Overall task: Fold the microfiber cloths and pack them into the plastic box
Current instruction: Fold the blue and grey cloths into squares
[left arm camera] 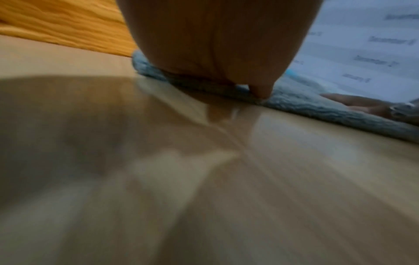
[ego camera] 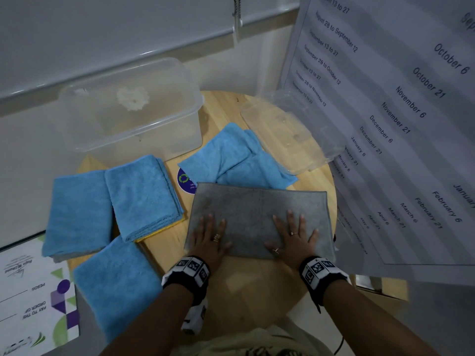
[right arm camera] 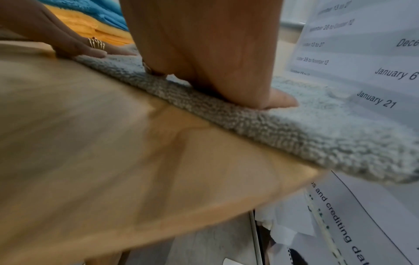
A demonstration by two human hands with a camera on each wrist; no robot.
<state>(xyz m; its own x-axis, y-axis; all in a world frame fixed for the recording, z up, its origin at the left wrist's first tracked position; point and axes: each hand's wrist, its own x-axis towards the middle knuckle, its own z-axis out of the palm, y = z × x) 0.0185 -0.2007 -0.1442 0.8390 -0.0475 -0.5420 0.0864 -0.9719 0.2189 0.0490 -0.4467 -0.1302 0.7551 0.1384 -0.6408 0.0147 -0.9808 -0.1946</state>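
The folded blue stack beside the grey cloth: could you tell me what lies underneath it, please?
A yellow cloth edge shows beneath the blue stack, resting on the wooden table. How far the yellow extends, or anything else below, is covered.

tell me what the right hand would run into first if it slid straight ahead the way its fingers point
The right hand lies flat on the grey cloth, fingers pointing away from the person. Sliding on, it would probably cross the cloth's far edge and meet the loose blue cloth first; the clear lid lies beyond.

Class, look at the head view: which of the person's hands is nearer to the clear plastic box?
Left. The left hand presses the grey cloth below the plastic box; the right hand lies further right on the same cloth.
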